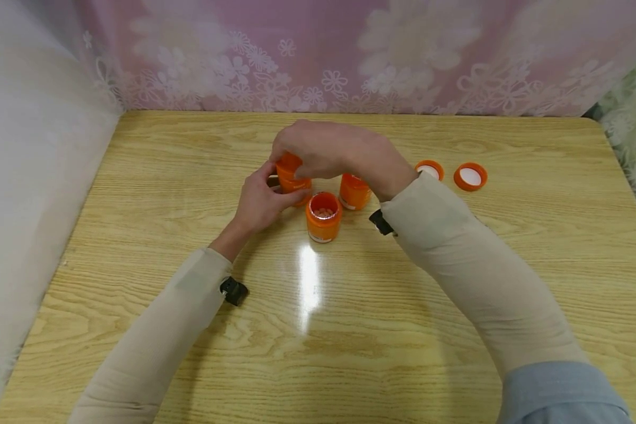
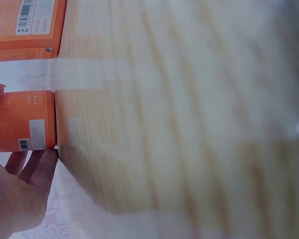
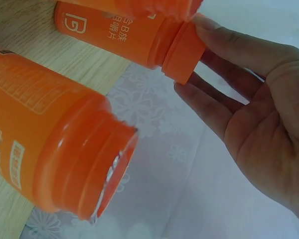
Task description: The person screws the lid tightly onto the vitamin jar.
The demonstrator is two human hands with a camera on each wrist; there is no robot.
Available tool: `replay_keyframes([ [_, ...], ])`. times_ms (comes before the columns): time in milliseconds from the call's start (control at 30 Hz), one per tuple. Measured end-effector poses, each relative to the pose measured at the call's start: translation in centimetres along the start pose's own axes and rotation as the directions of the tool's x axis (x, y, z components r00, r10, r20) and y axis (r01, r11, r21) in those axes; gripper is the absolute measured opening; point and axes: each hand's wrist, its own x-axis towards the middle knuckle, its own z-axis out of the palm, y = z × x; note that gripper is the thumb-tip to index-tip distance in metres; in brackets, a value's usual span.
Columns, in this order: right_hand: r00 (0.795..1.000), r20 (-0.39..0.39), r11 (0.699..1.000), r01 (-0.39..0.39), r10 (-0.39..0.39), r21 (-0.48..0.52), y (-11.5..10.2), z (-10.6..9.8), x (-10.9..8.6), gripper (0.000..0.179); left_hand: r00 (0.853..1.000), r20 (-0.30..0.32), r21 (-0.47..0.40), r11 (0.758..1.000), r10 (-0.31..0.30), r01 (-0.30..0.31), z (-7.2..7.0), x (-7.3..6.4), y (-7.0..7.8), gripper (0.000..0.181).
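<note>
Around an upright orange pill bottle (image 1: 297, 187) on the table, my left hand (image 1: 259, 203) curls its fingers and thumb. From above, my right hand (image 1: 331, 147) grips that bottle's orange cap (image 3: 182, 55) between thumb and fingertips; the cap sits on the neck in the right wrist view. White lettering runs along the bottle's side. Close by, nearer me, stands an uncapped orange bottle (image 1: 323, 228) with tablets inside. Another orange bottle (image 1: 355, 194) is just right of it, its upper part partly hidden by my right wrist.
Two orange caps, a left one (image 1: 430, 169) partly behind my right sleeve and a right one (image 1: 470, 176), lie with white insides up on the wooden table (image 1: 318, 353). A pink floral curtain (image 1: 318, 53) hangs behind the table, and a white sheet (image 1: 42, 147) borders its left side.
</note>
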Motion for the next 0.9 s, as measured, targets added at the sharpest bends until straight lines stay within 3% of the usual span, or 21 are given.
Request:
replay_keyframes([
  [133,1.000,-0.020,0.999,0.022,-0.022,0.033,0.4,0.1,-0.1,0.038,1.000,0.007,-0.017,1.000,0.000,0.000,0.0,0.0,0.0,0.058],
  [233,0.999,-0.035,0.999,-0.006,0.007,0.054,0.4,0.3,-0.1,0.038,1.000,0.008,-0.032,0.999,0.001,-0.001,0.0,-0.1,0.0,0.058],
  [400,0.987,-0.048,0.987,-0.156,0.155,-0.028,-0.4,0.5,0.3,0.046,1.000,0.011,-0.037,0.999,-0.004,0.004,-0.1,-0.1,0.0,0.056],
  [533,0.968,-0.045,0.964,-0.251,0.248,-0.083,-0.9,0.5,0.4,0.035,1.000,0.006,-0.015,1.000,-0.009,0.009,0.0,-0.2,-0.1,0.056],
  [733,0.973,-0.057,0.969,-0.227,0.223,-0.095,-1.2,0.5,0.4,0.026,1.000,0.001,0.007,1.000,-0.002,0.002,0.0,-0.1,-0.2,0.057],
  [833,0.957,-0.089,0.953,-0.283,0.275,-0.108,-1.4,0.6,0.5,0.020,1.000,0.005,0.005,1.000,0.001,-0.001,-0.1,0.0,-0.3,0.058],
  [900,0.937,-0.111,0.932,-0.344,0.332,-0.114,-1.5,0.7,0.7,0.025,1.000,0.009,0.000,1.000,-0.002,0.002,-0.1,0.0,-0.2,0.058],
])
